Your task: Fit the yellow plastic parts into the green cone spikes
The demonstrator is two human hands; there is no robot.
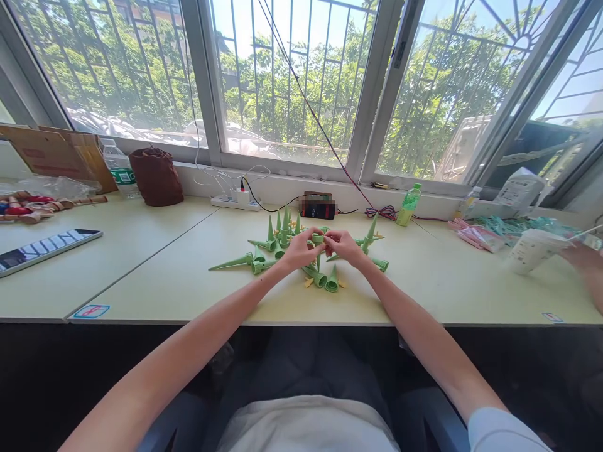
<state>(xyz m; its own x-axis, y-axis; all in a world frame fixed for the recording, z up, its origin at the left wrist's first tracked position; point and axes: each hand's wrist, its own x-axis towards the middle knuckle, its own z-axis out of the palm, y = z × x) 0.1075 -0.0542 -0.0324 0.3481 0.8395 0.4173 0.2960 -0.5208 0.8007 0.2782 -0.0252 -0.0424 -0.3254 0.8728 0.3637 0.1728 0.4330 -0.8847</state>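
Close together over the pile, my two hands meet at a green plastic spike [318,240] that hangs point down. My left hand [301,249] has its fingers wrapped round the wide collar of this spike. The fingers of my right hand [343,245] are pinched at its right side; whether they also grip a small part is too small to tell. Around them lie more hollow green spikes, one on its side at the left [233,262] and another [332,280] near the front. Small yellow-orange pieces [309,282] are scattered among them.
Behind the pile a dark phone [318,208] leans by the sill, near a power strip [237,201]. A green bottle [409,206] stands at the right. Further right, another person's hand [586,260] is beside a white container [536,250]. A larger phone [47,250] lies left.
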